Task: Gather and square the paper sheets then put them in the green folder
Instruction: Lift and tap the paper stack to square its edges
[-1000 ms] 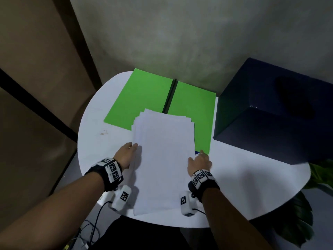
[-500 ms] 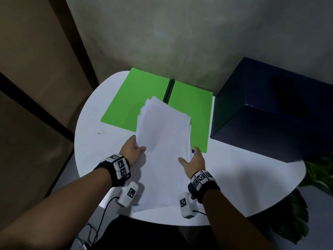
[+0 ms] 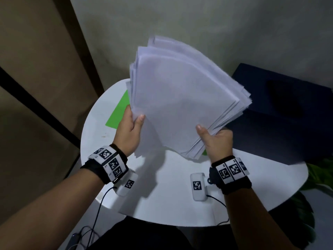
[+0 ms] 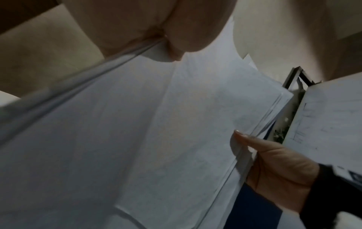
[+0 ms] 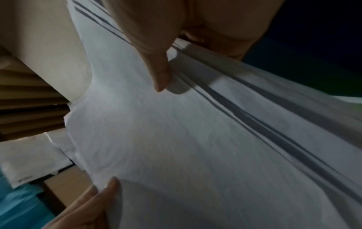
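Note:
A loose stack of white paper sheets (image 3: 182, 98) is raised off the white round table (image 3: 171, 192), tilted up and fanned, its edges uneven. My left hand (image 3: 132, 127) grips the stack's left edge, thumb on the front. My right hand (image 3: 214, 139) grips the right edge near the bottom corner, thumb on top. The left wrist view has the sheets (image 4: 156, 131) pinched by the thumb, and the right wrist view shows the paper edges (image 5: 195, 124) under the right thumb. The green folder (image 3: 119, 112) lies open on the table, mostly hidden behind the sheets.
A dark blue box (image 3: 281, 112) stands on the table's right side, close to the stack's right edge. Green plant leaves (image 3: 317, 175) poke out past the table's right rim. A wall stands behind the table, brown panels to the left.
Both hands lifted the stack from lying flat on the table to standing tilted in the air. The sheets now cover most of the folder.

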Demonstrator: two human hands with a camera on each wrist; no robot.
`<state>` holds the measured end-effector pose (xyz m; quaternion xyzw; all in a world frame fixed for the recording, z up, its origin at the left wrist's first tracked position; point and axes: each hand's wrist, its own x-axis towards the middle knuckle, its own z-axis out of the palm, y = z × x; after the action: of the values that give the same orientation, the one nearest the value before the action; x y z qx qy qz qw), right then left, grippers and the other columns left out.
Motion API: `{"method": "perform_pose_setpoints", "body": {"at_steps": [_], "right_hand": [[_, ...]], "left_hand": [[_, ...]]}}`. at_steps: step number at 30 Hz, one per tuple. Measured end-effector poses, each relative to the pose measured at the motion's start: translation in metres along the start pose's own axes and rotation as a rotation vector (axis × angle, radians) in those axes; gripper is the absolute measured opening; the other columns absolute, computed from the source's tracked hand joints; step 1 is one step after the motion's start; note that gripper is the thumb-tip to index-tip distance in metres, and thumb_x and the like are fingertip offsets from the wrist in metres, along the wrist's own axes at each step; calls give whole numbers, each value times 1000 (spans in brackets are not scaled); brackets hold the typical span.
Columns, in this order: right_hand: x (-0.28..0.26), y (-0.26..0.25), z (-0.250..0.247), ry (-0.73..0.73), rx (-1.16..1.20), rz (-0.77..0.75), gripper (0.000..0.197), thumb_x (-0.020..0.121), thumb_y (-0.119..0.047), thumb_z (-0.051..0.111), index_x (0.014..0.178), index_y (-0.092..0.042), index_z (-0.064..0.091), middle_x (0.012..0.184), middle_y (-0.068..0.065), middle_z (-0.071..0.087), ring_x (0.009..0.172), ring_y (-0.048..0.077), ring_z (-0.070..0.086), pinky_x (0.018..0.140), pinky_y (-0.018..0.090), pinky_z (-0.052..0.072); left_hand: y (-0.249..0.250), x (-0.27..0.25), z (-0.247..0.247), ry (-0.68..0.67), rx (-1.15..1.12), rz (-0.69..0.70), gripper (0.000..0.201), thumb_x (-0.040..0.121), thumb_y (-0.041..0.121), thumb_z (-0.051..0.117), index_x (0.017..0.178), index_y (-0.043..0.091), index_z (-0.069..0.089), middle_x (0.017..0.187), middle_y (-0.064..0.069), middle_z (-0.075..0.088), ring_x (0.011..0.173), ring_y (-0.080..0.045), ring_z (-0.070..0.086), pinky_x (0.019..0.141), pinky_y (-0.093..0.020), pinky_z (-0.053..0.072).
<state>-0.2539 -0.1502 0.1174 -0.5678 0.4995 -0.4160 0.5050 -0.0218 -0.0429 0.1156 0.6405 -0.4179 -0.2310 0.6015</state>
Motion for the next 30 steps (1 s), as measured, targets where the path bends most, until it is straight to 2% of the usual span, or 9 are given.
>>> {"method": "perform_pose_setpoints", "body": {"at_steps": [1, 3, 6, 10, 15, 19, 22, 26, 30], "right_hand": [[-4, -2, 0, -15, 10, 3, 17, 73, -15, 85, 82, -11, 70, 77, -2, 71, 70, 0, 69, 69, 20, 55], [-10, -4, 3, -7, 20, -1, 29, 71, -7, 85, 89, -22, 68, 92, -11, 71, 80, -7, 69, 76, 14, 55], [-12, -7, 6, 18, 31, -16, 25, 75, -4, 81, 89, -21, 70, 93, -8, 73, 86, 2, 71, 87, 27, 57], [-15, -22, 2, 36, 61, -48, 25, 76, -2, 79, 83, -24, 71, 81, -15, 75, 83, 2, 72, 82, 22, 57], [-20, -21, -1, 5, -46, -23, 37, 68, -23, 88, 97, -6, 71, 94, 15, 74, 92, 28, 72, 86, 49, 58], [-22, -38, 4, 74, 39, -84, 45, 74, -19, 84, 116, -14, 66, 112, 5, 72, 108, 21, 68, 99, 49, 52], [-21, -57, 8, 105, 74, -205, 40, 78, -19, 81, 115, -26, 67, 118, 7, 69, 114, 26, 64, 98, 51, 51], [-12, -79, 12, 120, 42, -323, 27, 83, -14, 75, 109, -21, 70, 105, -3, 71, 98, 3, 65, 85, 16, 52], [-3, -80, 14, 211, 3, -338, 8, 87, -7, 68, 87, -14, 72, 80, -9, 69, 75, -3, 64, 76, 16, 52]], "left_hand": [[-5, -3, -1, -31, -28, -31, 29, 100, 7, 49, 128, 12, 44, 120, 8, 61, 108, 8, 57, 93, -14, 44], [-17, -6, -3, -73, -30, -101, 30, 99, 6, 52, 127, 11, 45, 118, 11, 61, 106, 5, 59, 89, -15, 46], [-23, -3, -4, -30, -59, -166, 21, 96, 3, 56, 114, 13, 61, 101, 14, 71, 93, 1, 67, 83, -19, 51], [-13, 2, -8, 48, -135, -137, 17, 94, 3, 60, 108, 10, 66, 95, 10, 74, 90, -8, 71, 81, -25, 56], [-20, -2, -11, -180, -165, -117, 46, 96, 20, 53, 139, 8, 43, 131, -1, 62, 120, -11, 60, 94, -21, 48], [-7, 5, -9, -69, -133, -61, 34, 96, 18, 53, 129, 8, 51, 114, 11, 68, 103, 0, 64, 85, -15, 49], [9, 11, -7, 51, -208, -17, 34, 91, 30, 60, 119, 13, 54, 112, 1, 67, 100, -10, 65, 87, -27, 52], [24, 18, -2, 102, -234, 24, 32, 88, 33, 63, 112, 13, 54, 105, 2, 66, 95, -12, 64, 89, -34, 53], [23, 21, 0, 106, -235, 15, 37, 85, 39, 65, 112, 15, 56, 106, 2, 67, 96, -13, 65, 89, -37, 53]]}}
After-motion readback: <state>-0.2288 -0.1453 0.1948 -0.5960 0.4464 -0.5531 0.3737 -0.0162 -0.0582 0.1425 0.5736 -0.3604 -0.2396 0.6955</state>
